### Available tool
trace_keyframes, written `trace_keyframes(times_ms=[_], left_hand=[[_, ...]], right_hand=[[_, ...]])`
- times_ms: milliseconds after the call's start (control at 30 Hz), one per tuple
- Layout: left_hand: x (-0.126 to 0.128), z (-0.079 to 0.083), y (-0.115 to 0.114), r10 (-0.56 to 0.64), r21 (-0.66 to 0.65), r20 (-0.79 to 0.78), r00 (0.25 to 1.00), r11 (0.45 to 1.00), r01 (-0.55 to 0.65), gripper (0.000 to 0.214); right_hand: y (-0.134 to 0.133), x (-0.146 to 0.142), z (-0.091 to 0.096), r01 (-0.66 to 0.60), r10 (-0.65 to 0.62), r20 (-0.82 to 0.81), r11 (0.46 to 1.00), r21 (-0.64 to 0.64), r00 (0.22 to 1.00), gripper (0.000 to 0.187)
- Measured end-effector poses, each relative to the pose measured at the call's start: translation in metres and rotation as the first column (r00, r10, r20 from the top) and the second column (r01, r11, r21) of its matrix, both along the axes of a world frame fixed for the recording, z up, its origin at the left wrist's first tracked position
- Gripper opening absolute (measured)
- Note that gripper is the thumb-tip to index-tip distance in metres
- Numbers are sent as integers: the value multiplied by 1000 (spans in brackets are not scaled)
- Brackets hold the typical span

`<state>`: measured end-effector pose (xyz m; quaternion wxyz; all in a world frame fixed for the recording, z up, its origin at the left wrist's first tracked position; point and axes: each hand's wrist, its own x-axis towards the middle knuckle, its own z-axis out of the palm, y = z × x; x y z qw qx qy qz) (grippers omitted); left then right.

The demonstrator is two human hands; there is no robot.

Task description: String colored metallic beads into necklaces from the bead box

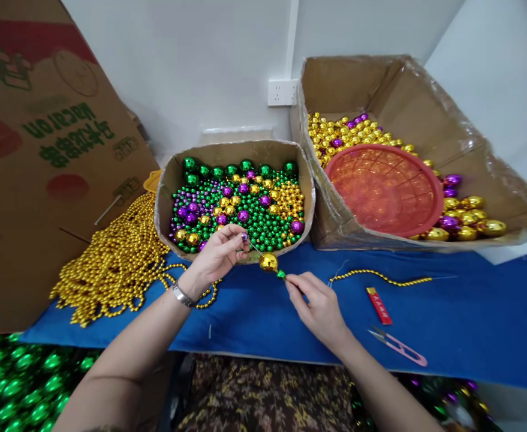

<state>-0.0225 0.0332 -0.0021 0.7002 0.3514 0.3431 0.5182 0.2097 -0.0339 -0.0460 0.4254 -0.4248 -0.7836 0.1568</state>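
Centrally, one gold ball (268,261) on a thread (254,246), just beside the cardboard box (236,147). Left hand (220,255), pinching a purple bead (244,237); right hand (316,302), pinching the thread beside a green bead (281,274).

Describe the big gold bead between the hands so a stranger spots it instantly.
On the blue cloth, find the cardboard box of green, purple and gold beads. At its near edge, between the left hand and the right hand, is the big gold bead. Unlike those in the box, it is on a thin strand beside a smaller green bead.
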Motion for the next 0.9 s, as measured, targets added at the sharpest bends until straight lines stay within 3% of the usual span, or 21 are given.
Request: trace_keyframes(times_ms=[100, 200, 333, 400, 500, 633, 700, 800, 900], left_hand=[[0, 2, 0, 64, 44, -104, 993, 997, -59, 28], [2, 6, -4, 170, 175, -313, 934, 977, -120, 27], [13, 4, -21, 140, 269, -517, 844, 963, 4, 24], [23, -6, -33, 77, 249, -514, 854, 966, 63, 21], [38, -35, -48, 37, 254, -530, 847, 960, 117, 20], [52, -76, -57, 104, 292, -577, 810, 953, 86, 20], [54, -83, -58, 165, 350, -597, 785, 934, 70, 18], [51, -67, -56, 270, 467, -625, 733, 881, 73, 13], [47, -30, -56, 304, 526, -606, 735, 847, 83, 10]], right_hand=[[-1, 2, -1, 6, -6, 41, 1000, 6, 999, 17], [-2, 6, -2, 37, -39, 119, 999, 19, 992, 21], [-6, 8, -12, 38, -35, 96, 999, -32, 995, 21], [-10, 8, -26, 33, -28, 45, 993, -115, 999, 17], [-15, 10, -55, 43, -39, 25, 974, -221, 999, 11], [-17, 21, -85, 33, -7, 99, 963, -267, 995, 16], [-16, 28, -84, 20, 31, 186, 965, -263, 982, 27], [-11, 31, -66, 37, 29, 299, 977, -212, 954, 38], [-7, 19, -42, 18, 14, 210, 989, -149, 978, 36]])
